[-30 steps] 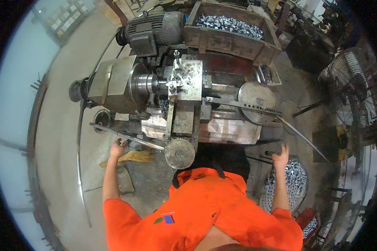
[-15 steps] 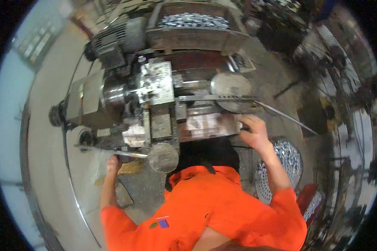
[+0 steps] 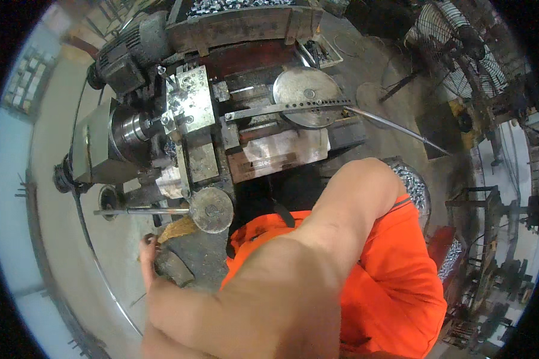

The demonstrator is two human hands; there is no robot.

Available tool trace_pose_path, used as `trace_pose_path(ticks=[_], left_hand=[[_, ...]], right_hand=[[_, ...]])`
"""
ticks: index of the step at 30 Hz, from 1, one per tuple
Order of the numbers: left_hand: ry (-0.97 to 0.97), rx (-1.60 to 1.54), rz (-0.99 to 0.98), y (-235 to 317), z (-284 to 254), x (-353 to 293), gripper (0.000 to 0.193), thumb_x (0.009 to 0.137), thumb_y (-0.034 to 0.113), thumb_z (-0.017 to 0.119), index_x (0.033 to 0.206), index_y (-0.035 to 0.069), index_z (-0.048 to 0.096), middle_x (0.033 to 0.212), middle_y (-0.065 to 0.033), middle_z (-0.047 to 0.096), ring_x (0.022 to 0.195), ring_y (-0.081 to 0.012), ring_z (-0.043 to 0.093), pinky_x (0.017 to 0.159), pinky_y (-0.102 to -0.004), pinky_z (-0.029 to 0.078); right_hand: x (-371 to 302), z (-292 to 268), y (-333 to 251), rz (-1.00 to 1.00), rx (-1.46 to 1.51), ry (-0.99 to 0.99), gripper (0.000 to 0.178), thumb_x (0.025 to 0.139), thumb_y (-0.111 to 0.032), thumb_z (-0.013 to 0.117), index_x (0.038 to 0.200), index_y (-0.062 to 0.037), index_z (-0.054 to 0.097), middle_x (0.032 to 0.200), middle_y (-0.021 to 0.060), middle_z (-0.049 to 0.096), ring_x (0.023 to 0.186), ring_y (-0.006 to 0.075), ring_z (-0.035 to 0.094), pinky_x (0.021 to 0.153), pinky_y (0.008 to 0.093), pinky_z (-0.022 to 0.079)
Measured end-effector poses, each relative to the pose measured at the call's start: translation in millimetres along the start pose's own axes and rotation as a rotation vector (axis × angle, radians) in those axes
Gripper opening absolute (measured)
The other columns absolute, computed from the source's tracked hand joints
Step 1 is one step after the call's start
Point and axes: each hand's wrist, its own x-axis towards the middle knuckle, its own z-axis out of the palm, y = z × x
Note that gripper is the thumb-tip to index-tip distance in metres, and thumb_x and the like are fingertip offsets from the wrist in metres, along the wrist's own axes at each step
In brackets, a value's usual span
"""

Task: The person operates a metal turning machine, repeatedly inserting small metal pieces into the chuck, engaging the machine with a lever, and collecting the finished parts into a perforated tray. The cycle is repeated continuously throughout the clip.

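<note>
My left hand (image 3: 148, 246) is low at the left, below a long metal lever (image 3: 141, 211) and apart from it. Its fingers look curled; whatever they may hold is too small to make out. The lever runs to a round metal disc (image 3: 211, 210) on the front of a lathe-like machine. My bare right forearm (image 3: 317, 239) is bent up close to the camera and covers the lower middle; my right hand is not visible. Ahead are the machine's chuck (image 3: 133, 127), a bright metal block (image 3: 191, 99), and a large round plate (image 3: 308, 90) crossed by a perforated bar (image 3: 287, 108).
Behind the machine stands a trough (image 3: 245, 33) of small shiny metal parts. More parts fill a round container (image 3: 413, 185) beyond my right elbow. A motor (image 3: 132, 51) sits at the back left, a caged fan (image 3: 458, 48) at the far right. A rod (image 3: 401, 130) sticks out rightward.
My right hand has left the machine's front right edge, and its forearm has swung up close to the camera. My left hand has dropped slightly away from the lever. The view has shifted.
</note>
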Motion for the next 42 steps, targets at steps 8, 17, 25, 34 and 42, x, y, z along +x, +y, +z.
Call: trace_pose_path(ticks=[8,17,25,34,42], left_hand=[[0.216,-0.08,0.092,21,-63,-37,0.035,0.086,0.017,0.056,0.114,-0.004,0.052,0.071,-0.0139,0.062,0.056,-0.0187,0.061,0.05,-0.0284,0.048],[0.752,0.539,0.361,72,-147,-122,0.034,0.087,0.022,0.057,0.114,0.002,0.057,0.083,-0.0137,0.063,0.074,-0.0218,0.061,0.066,-0.0329,0.048],[0.852,0.621,-0.054,9,-154,-152,0.044,0.081,0.039,0.062,0.101,0.001,0.059,0.07,-0.0142,0.06,0.066,-0.0284,0.06,0.06,-0.0386,0.046],[0.88,0.638,-0.338,-5,-208,-126,0.038,0.076,0.04,0.062,0.082,0.003,0.064,0.078,-0.0178,0.064,0.076,-0.0384,0.061,0.069,-0.0452,0.047],[0.954,0.537,-0.286,51,-122,-160,0.036,0.073,0.038,0.063,0.087,0.005,0.064,0.082,-0.018,0.064,0.079,-0.0363,0.062,0.071,-0.0429,0.048]], right_hand=[[3,16,4,-0.258,0.266,0.133,0.05,0.078,-0.042,0.063,0.109,-0.0043,0.049,0.104,0.0113,0.053,0.07,0.0265,0.06,0.054,0.0322,0.049],[-63,-12,25,0.14,-0.465,-0.545,0.018,0.05,-0.022,0.058,0.053,-0.008,0.047,0.056,0.0017,0.041,0.052,0.0191,0.046,0.044,0.0322,0.037],[-165,-56,180,0.983,-0.849,-0.727,0.025,0.052,-0.017,0.061,0.074,-0.0068,0.068,0.103,0.0122,0.06,0.095,0.0308,0.051,0.081,0.0366,0.045],[-188,-40,228,1.331,-0.793,-0.884,0.029,0.051,-0.02,0.062,0.075,-0.0048,0.068,0.079,0.0171,0.065,0.078,0.0315,0.064,0.072,0.0388,0.052],[-182,-42,228,1.371,-0.799,-0.885,0.028,0.055,-0.021,0.062,0.077,-0.0053,0.068,0.081,0.0164,0.066,0.076,0.0311,0.065,0.071,0.0372,0.052]])
